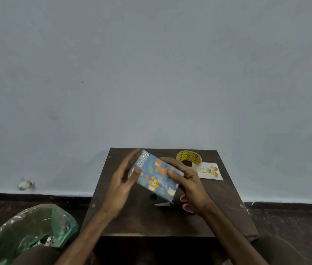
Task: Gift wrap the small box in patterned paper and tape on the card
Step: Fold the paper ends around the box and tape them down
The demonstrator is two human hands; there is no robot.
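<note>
The small box (156, 175), wrapped in blue paper with orange animals, is held tilted above the dark table (132, 217). My right hand (186, 183) grips its right end, fingers curled over the top. My left hand (123, 182) lies flat against its left end, fingers straight and the thumb on the upper face. A roll of clear tape (189, 158) stands at the back right. The white card (210, 171) with gold balloons lies flat beside the roll.
Red-handled scissors (178, 204) lie on the table under my right wrist, partly hidden. A green plastic bag (28, 230) with paper scraps sits on the floor at the lower left. A grey wall rises behind the table.
</note>
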